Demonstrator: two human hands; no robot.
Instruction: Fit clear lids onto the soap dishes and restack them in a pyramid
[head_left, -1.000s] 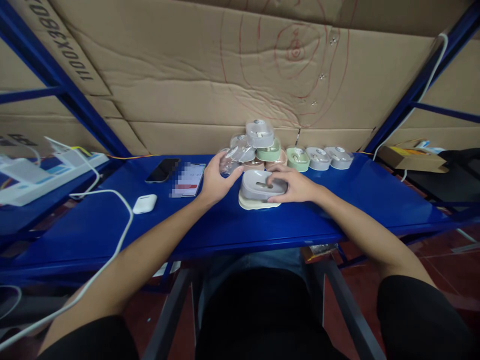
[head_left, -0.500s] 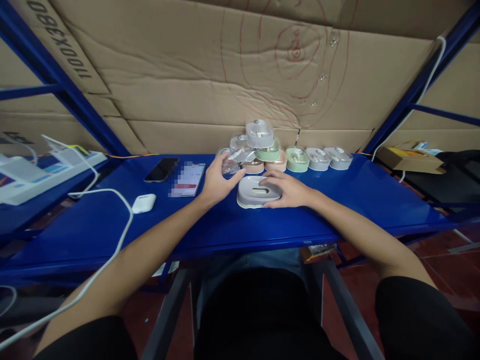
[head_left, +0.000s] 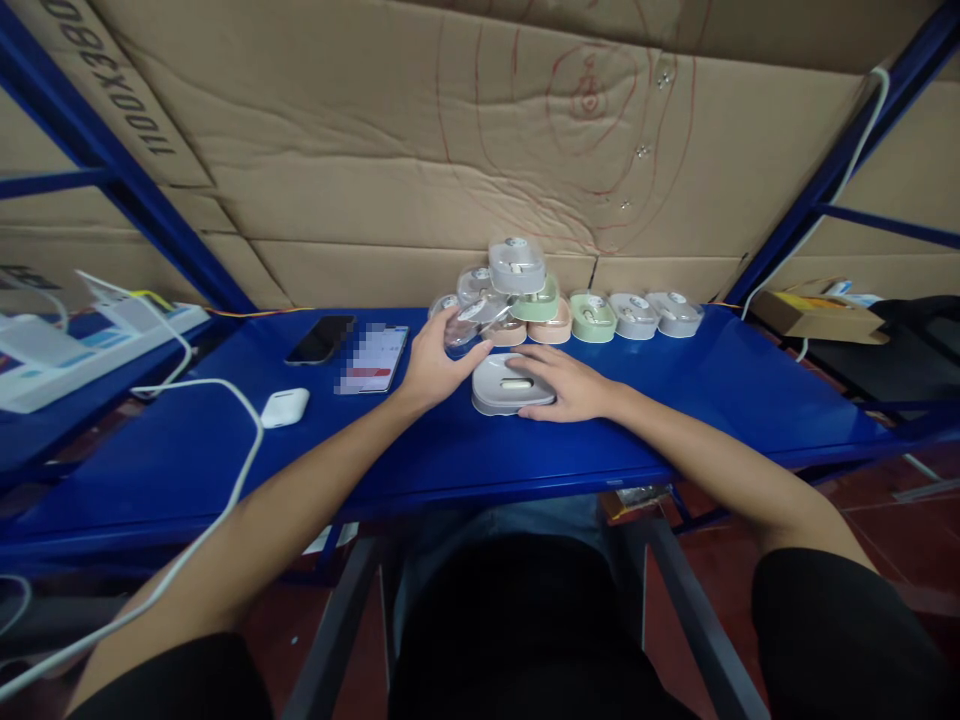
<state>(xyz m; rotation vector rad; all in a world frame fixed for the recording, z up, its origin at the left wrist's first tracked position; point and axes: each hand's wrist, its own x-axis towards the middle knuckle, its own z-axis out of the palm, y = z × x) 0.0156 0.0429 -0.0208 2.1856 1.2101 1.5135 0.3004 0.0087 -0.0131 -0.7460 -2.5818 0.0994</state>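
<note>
A grey oval box [head_left: 491, 398] with a slot in its top lies on the blue table, without a clear cover over it. My right hand [head_left: 566, 385] grips its right side, fingers on top and thumb at the front edge. To its left, my left hand [head_left: 439, 362] is curled around a clear plastic lid [head_left: 480, 308], which is tilted in front of the stacked boxes. The left fingertips are partly hidden behind the lid. Behind the hands stands a stack of similar clear-lidded boxes, with a grey one [head_left: 517, 266] on top and a green one [head_left: 537, 304] below.
A row of lidded boxes, one green [head_left: 593, 316] and two grey [head_left: 679, 314], runs right of the stack. Left on the table [head_left: 420, 455] lie a dark phone [head_left: 321, 340], a lit phone [head_left: 379, 360] and a white earbud case [head_left: 285, 408]. A white cable [head_left: 247, 455] crosses the left side.
My right hand has shifted slightly left on the grey box, and less of the pale edge beneath the box shows. My left hand keeps the clear lid in nearly the same place.
</note>
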